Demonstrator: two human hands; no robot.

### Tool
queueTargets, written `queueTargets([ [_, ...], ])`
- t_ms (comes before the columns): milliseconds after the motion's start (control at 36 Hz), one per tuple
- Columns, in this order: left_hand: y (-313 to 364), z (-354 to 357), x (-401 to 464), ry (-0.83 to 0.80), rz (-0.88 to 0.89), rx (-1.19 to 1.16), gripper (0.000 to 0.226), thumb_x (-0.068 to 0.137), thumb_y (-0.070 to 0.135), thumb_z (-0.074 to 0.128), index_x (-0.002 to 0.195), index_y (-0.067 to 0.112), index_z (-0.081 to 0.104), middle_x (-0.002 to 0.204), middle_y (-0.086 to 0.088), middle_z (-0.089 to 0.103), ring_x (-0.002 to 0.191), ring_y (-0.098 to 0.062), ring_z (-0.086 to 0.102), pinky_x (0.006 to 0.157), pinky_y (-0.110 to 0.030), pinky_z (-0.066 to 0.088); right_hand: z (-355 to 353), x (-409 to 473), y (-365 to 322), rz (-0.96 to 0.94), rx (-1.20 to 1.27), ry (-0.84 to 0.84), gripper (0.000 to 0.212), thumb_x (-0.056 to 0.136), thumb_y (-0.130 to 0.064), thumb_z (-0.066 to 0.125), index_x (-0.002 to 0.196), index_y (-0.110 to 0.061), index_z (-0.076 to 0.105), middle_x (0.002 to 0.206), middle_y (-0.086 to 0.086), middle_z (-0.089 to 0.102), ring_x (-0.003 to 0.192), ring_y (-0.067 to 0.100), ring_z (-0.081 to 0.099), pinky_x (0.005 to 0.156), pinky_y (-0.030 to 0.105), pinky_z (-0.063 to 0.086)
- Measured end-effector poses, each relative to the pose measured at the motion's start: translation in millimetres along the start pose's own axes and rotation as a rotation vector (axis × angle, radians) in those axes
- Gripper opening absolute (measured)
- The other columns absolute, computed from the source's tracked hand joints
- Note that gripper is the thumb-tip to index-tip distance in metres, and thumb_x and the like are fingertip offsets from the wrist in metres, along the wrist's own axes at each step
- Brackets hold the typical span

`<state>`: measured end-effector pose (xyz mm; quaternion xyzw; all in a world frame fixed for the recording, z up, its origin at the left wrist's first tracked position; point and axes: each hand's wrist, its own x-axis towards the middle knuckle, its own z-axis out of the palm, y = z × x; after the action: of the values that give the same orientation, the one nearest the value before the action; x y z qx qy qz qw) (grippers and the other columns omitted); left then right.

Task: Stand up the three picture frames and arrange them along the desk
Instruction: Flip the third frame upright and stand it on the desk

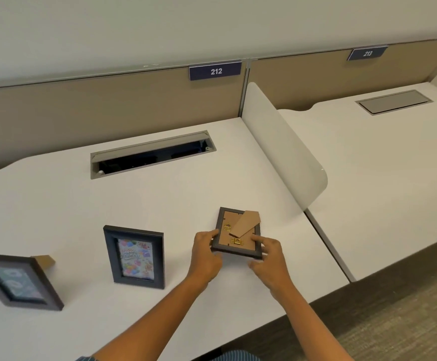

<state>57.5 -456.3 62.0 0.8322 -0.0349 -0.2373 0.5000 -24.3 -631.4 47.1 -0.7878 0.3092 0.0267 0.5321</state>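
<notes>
Two dark picture frames stand upright on the white desk (pixel 56 204): one at the far left (pixel 17 281) with its cardboard stand showing behind, and one with a colourful birthday card (pixel 135 257) near the middle. A third dark frame (pixel 234 237) faces back-up, with its brown backing, brass clips and swung-out cardboard stand visible. Its near edge is lifted off the desk. My left hand (pixel 205 252) grips its left edge. My right hand (pixel 270 259) holds its lower right corner, one finger resting on the backing.
An open cable tray slot (pixel 152 155) is cut into the desk further back. A white divider panel (pixel 282 152) rises at the desk's right edge, with a neighbouring desk (pixel 381 165) beyond. A tan partition (pixel 82 105) runs along the back. Carpet lies at the lower right.
</notes>
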Motion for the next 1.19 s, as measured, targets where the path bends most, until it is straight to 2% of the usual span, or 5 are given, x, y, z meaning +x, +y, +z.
queueTargets([
  [139,18.3,-12.6,3.4,0.079,0.132,-0.004,0.048,0.087,-0.004,0.079,0.132,0.007,0.066,0.125,-0.005,0.059,0.107,-0.017,0.068,0.081,-0.001,0.050,-15.0,1.4,-10.8,-0.210,-0.134,0.112,0.047,0.092,-0.003,0.085,0.136,-0.011,0.071,0.128,0.009,0.061,0.104,0.014,0.066,0.084,0.000,0.052],
  [444,60.6,-46.8,0.4,0.177,0.254,-0.103,0.006,0.095,0.023,0.075,0.101,0.020,0.075,0.102,0.003,0.069,0.086,-0.010,0.065,0.069,-0.009,0.050,-39.1,-6.7,-61.7,-0.358,-0.101,0.154,0.003,0.106,-0.020,0.071,0.105,-0.018,0.069,0.096,-0.003,0.067,0.091,0.011,0.060,0.073,0.010,0.048],
  [667,91.6,-74.0,-16.2,0.050,0.084,-0.372,0.016,0.096,0.039,0.073,0.095,0.023,0.076,0.083,0.014,0.077,0.074,0.007,0.070,0.056,-0.008,0.049,-42.7,-32.5,-98.5,-0.219,0.256,0.063,0.020,0.110,-0.044,0.060,0.109,-0.029,0.073,0.099,-0.010,0.082,0.093,0.004,0.077,0.071,0.021,0.062],
  [806,97.3,-81.9,-23.8,-0.023,-0.033,-0.429,0.024,0.095,0.038,0.073,0.098,0.015,0.078,0.088,0.002,0.082,0.089,-0.015,0.076,0.079,-0.033,0.062,-42.9,-42.8,-110.5,-0.154,0.359,0.059,0.028,0.111,-0.046,0.058,0.111,-0.023,0.074,0.102,-0.001,0.084,0.097,0.012,0.081,0.074,0.026,0.064],
  [1194,101.5,-88.3,-32.9,-0.067,-0.028,-0.447,0.023,0.097,0.037,0.070,0.101,0.015,0.076,0.087,0.004,0.082,0.078,-0.006,0.076,0.066,-0.023,0.059,-40.3,-57.7,-112.0,-0.025,0.286,0.014,0.061,0.106,-0.068,0.040,0.107,-0.019,0.077,0.094,-0.003,0.084,0.084,0.009,0.081,0.067,0.023,0.061],
])
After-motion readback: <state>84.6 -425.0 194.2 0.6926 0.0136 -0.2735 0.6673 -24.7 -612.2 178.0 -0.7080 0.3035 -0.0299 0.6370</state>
